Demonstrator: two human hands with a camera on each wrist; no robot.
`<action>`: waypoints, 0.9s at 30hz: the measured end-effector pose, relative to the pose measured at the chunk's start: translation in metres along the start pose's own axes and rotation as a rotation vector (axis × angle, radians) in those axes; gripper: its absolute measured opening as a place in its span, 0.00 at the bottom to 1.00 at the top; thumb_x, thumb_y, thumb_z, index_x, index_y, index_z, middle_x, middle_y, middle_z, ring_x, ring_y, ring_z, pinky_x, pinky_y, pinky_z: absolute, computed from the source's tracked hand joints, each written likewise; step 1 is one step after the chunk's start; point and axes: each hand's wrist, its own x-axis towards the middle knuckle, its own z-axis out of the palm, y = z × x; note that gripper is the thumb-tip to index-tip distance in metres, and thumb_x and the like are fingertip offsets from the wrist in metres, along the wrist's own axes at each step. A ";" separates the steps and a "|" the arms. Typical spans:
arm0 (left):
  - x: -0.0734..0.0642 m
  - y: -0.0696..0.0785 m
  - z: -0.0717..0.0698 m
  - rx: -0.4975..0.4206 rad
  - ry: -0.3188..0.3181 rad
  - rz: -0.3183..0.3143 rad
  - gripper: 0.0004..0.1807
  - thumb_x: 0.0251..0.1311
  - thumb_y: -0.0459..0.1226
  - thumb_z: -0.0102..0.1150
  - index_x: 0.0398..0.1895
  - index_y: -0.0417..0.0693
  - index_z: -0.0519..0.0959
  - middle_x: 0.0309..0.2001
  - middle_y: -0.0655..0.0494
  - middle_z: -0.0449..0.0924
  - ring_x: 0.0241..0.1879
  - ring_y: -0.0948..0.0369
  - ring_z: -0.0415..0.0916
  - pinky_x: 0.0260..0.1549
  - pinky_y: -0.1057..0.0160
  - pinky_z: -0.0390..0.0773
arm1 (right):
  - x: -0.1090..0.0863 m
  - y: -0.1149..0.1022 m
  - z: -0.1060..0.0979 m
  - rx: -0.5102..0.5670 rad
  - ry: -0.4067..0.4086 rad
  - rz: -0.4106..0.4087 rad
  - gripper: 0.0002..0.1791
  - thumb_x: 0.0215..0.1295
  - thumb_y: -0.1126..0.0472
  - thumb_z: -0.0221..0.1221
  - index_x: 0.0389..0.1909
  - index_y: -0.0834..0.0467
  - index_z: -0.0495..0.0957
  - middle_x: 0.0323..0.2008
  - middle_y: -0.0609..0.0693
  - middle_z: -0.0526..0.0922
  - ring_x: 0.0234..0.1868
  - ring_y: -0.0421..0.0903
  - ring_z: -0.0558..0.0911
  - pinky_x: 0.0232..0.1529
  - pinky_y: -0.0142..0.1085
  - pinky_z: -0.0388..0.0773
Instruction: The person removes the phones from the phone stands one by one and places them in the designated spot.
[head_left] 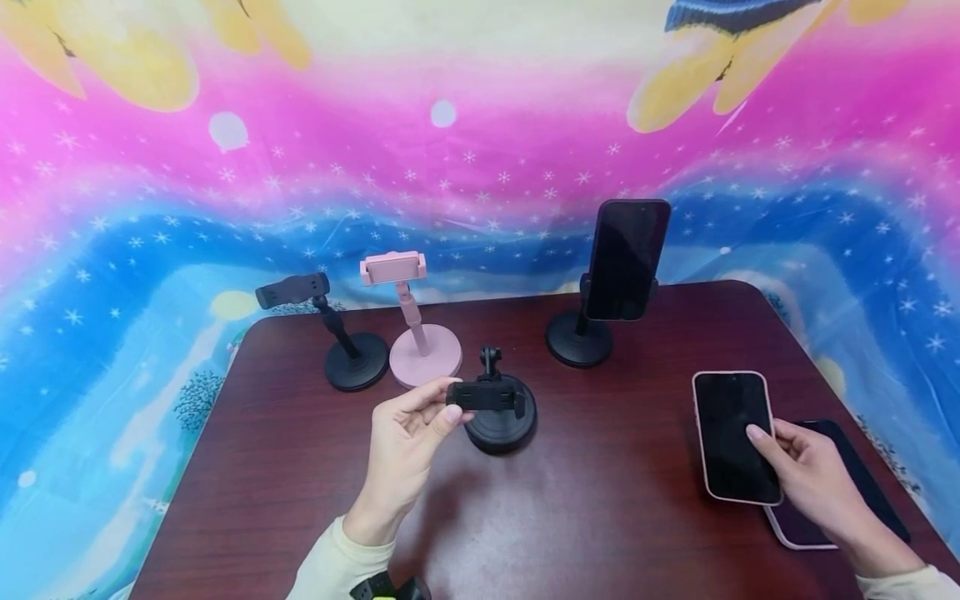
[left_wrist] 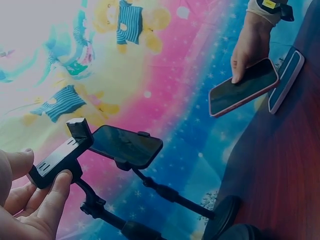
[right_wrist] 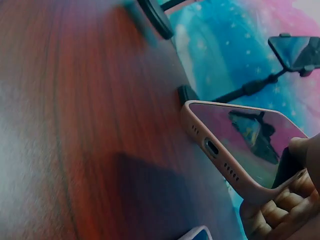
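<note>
My left hand [head_left: 408,437] pinches one end of the clamp of a black phone stand [head_left: 501,417] near the middle of the table. In the left wrist view the thumb and fingers hold the clamp [left_wrist: 60,157], which has no phone in it. On the right, my right hand [head_left: 813,471] grips a smartphone [head_left: 731,425] in a pink case, thumb over the edge of its dark screen. The right wrist view shows the phone's charging-port end [right_wrist: 212,147] tilted above the table, fingers curled beneath it.
Another phone [head_left: 802,529] lies under my right hand. At the back right, a black stand [head_left: 579,340] holds an upright phone [head_left: 628,260]. A pink stand [head_left: 425,354] and a black stand [head_left: 356,361] stand at the back left of the dark wooden table [head_left: 600,517]. A printed cloth [head_left: 480,183] hangs behind.
</note>
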 end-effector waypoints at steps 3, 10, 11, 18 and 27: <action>0.000 0.000 0.000 0.000 0.000 -0.003 0.19 0.62 0.21 0.60 0.55 0.16 0.73 0.44 0.60 0.87 0.38 0.67 0.87 0.43 0.65 0.87 | -0.001 0.007 0.000 -0.024 -0.003 -0.012 0.15 0.80 0.58 0.49 0.47 0.30 0.76 0.25 0.38 0.88 0.24 0.36 0.86 0.26 0.25 0.79; 0.000 0.000 0.001 -0.001 -0.001 -0.007 0.19 0.62 0.21 0.60 0.55 0.16 0.73 0.43 0.59 0.86 0.39 0.67 0.87 0.44 0.65 0.87 | -0.002 0.018 0.005 -0.126 -0.022 -0.016 0.15 0.79 0.58 0.51 0.44 0.64 0.82 0.16 0.42 0.80 0.16 0.37 0.75 0.22 0.28 0.71; 0.000 0.000 0.001 -0.002 -0.001 -0.008 0.19 0.62 0.21 0.60 0.55 0.16 0.73 0.43 0.59 0.86 0.39 0.67 0.87 0.44 0.65 0.87 | -0.002 0.019 0.005 -0.139 -0.039 -0.001 0.16 0.80 0.57 0.50 0.46 0.66 0.81 0.17 0.42 0.81 0.17 0.36 0.77 0.22 0.27 0.72; 0.000 0.000 0.001 -0.008 0.000 -0.001 0.20 0.62 0.21 0.60 0.55 0.12 0.71 0.43 0.59 0.86 0.39 0.66 0.87 0.43 0.65 0.87 | -0.004 0.025 0.005 -0.132 -0.115 0.053 0.20 0.81 0.56 0.48 0.53 0.70 0.79 0.24 0.45 0.88 0.24 0.38 0.86 0.26 0.28 0.80; -0.001 0.000 0.002 0.003 0.006 -0.004 0.19 0.63 0.21 0.59 0.55 0.14 0.71 0.42 0.59 0.86 0.38 0.66 0.87 0.43 0.65 0.87 | -0.006 0.032 0.008 -0.133 -0.130 0.026 0.16 0.80 0.58 0.50 0.39 0.63 0.81 0.18 0.44 0.83 0.18 0.37 0.81 0.20 0.30 0.76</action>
